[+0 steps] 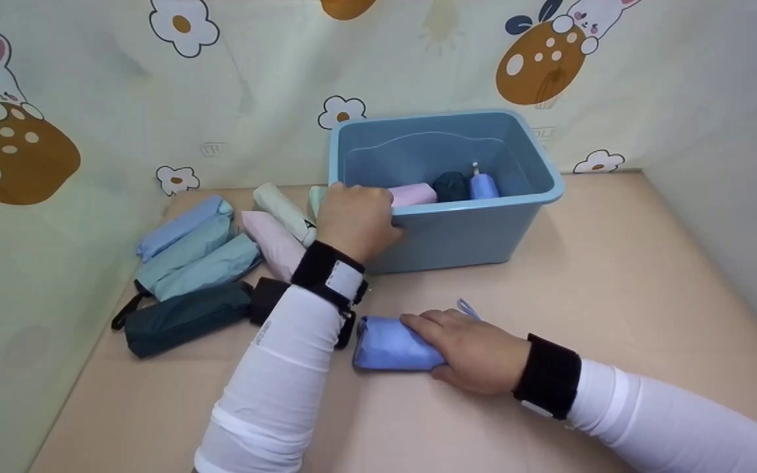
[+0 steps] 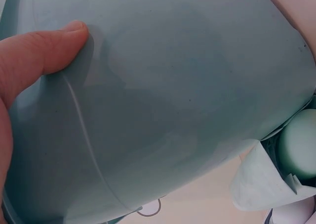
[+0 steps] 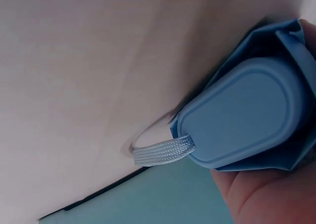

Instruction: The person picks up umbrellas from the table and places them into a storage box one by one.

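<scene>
My left hand [image 1: 359, 220] grips the front left corner of a blue plastic bin [image 1: 451, 240] at its rim. In the left wrist view the thumb [image 2: 59, 48] lies against the bin's outer wall. On the table in front of the bin lies a blue folding umbrella [image 1: 391, 345] in its sleeve, and my right hand [image 1: 480, 351] holds it by the right end. The right wrist view shows the flat end of its handle [image 3: 242, 110] with a pale woven wrist strap [image 3: 165, 152]. Fingers and thumb lie on either side of the sleeve.
Inside the bin are a pink bundle [image 1: 414, 194], a dark one [image 1: 451, 187] and a blue folding umbrella [image 1: 483, 186]. Left of the bin lie several sleeved umbrellas, including a dark teal one [image 1: 184, 318], a pale pink one [image 1: 273, 243] and a blue one [image 1: 181, 226]. A patterned cloth wall stands behind.
</scene>
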Demonstrator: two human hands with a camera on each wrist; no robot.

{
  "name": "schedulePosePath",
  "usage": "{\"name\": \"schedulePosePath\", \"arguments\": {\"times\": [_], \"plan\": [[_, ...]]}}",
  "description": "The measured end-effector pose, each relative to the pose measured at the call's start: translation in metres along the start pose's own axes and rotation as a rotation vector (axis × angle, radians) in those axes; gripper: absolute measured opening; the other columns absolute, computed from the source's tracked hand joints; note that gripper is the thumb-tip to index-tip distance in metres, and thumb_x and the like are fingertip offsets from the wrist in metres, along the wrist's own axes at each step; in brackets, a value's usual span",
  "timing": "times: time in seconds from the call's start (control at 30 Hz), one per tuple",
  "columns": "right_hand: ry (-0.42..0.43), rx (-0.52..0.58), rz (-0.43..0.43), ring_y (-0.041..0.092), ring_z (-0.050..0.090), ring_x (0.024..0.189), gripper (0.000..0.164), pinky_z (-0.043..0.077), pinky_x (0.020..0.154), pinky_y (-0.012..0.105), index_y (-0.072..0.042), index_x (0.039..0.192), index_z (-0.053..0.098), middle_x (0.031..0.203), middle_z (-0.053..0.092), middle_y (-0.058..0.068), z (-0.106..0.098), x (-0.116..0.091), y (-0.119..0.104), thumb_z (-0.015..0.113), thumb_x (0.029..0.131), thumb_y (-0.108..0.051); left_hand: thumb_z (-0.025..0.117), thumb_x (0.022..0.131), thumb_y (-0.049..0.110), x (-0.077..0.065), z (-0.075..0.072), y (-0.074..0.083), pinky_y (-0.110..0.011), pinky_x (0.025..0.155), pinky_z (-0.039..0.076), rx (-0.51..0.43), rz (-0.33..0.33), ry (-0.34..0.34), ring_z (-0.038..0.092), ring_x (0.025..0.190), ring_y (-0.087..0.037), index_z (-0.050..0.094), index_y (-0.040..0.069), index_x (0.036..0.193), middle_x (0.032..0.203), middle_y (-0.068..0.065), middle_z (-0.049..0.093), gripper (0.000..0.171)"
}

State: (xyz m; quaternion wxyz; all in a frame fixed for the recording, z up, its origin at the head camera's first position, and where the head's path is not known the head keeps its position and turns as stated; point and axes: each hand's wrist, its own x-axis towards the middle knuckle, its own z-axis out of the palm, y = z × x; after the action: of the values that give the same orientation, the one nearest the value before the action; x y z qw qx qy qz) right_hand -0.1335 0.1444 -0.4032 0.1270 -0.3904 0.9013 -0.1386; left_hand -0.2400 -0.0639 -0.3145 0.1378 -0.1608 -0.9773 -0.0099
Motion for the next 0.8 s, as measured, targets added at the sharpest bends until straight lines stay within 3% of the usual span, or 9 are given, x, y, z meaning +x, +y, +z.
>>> {"name": "schedulePosePath", "arguments": {"times": [0.2,0.43,0.8], "plan": [[0.011,-0.037,-0.007,0.028,0.055,0.139,0.079,0.044,0.118,0.051,-0.014,0.164,0.033,0.146,0.058,0.013,-0.0005,-0.0005,-0.0002,0.074,0.097,-0.020,0.080,0.087,0.041,0.0003,-0.0005,-0.0001,-0.045,0.079,0.052,0.004,-0.008,-0.019,0.073,0.081,-0.027,0.079,0.008,0.100,0.087,-0.008,0.079,0.036],[0.087,-0.085,-0.057,0.026,0.062,0.125,0.077,0.049,0.110,0.049,-0.011,0.159,0.039,0.133,0.063,0.013,0.0013,-0.0006,0.0011,0.076,0.092,-0.016,0.079,0.087,0.041,0.0006,-0.0009,0.0003,-0.046,0.079,0.052,0.018,-0.008,-0.018,0.074,0.082,-0.028,0.078,0.008,0.100,0.087,-0.009,0.080,0.036],[0.073,-0.040,-0.006,0.023,0.059,0.124,0.071,0.049,0.110,0.047,-0.013,0.158,0.043,0.135,0.060,0.011,-0.0013,-0.0015,0.0015,0.075,0.094,-0.022,0.080,0.087,0.043,0.0015,-0.0014,0.0001,-0.045,0.081,0.052,0.013,-0.012,-0.042,0.073,0.083,-0.028,0.078,0.008,0.102,0.089,-0.009,0.079,0.038]]}}
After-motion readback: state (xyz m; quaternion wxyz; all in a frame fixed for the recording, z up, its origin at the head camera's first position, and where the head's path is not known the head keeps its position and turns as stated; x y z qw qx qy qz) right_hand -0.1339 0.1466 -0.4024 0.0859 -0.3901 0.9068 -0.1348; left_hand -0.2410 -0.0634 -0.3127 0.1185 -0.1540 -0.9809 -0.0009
